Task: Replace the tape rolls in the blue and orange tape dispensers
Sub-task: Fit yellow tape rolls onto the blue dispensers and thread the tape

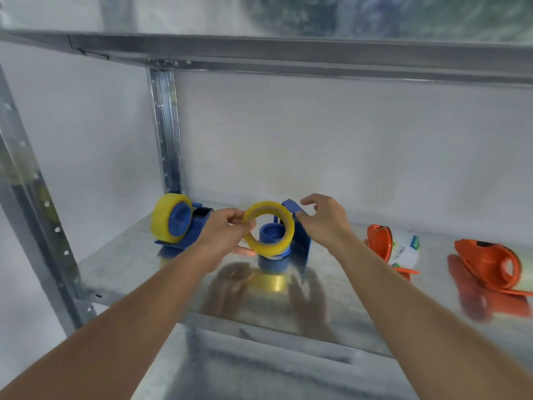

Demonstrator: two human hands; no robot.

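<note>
left hand (pixel 225 226) pinches thin yellow tape roll (pixel 259 246) mid-frame; right hand (pixel 323 220) by blue dispenser (pixel 301 243), grip unclear. risk: roll snags hub (pixel 272 230), dispenser tips.

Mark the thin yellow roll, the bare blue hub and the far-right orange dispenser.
thin yellow roll (pixel 266 250), head view, lower band of the ring.
blue hub (pixel 272 234), head view, wall seen through the ring.
far-right orange dispenser (pixel 490 264), head view, curved orange shell.
</note>
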